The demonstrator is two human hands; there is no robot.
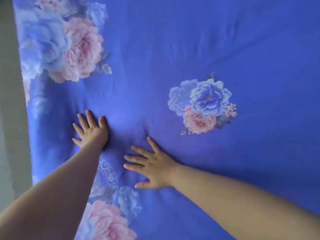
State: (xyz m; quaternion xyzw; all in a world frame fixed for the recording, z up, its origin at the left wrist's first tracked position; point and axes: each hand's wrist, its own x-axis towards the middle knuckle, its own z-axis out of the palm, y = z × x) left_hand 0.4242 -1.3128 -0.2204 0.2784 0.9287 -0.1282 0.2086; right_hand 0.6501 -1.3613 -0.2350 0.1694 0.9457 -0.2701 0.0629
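Blue cloth fills nearly the whole head view: a sheet (pixel 190 40) printed with pink and pale-blue blooms lies spread over what looks like a bed. It reaches from the top of the frame to the bottom and stops at the left against a pale grey strip (pixel 10 101), which may be wall or floor.

The left hand (pixel 92 131) lies palm down at centre left. Its fingers (pixel 90 116) are straight and fanned toward the top of the frame. The right hand (pixel 155 168) lies flat just below and to the right of it, near but not touching, with its fingers (pixel 138 150) spread and pointing to the left. Neither hand grasps anything; both only press on the cloth.

Flat, splayed palms suit smoothing, I judge, since they spread the pressure and can slide the cloth without bunching it. A small crease (pixel 145 130) stands just above the right hand, between the two hands, and soft ripples fan out around them. This is likely why the hands sit here and not by the flower (pixel 202 104) at centre right, where the cloth looks flatter.
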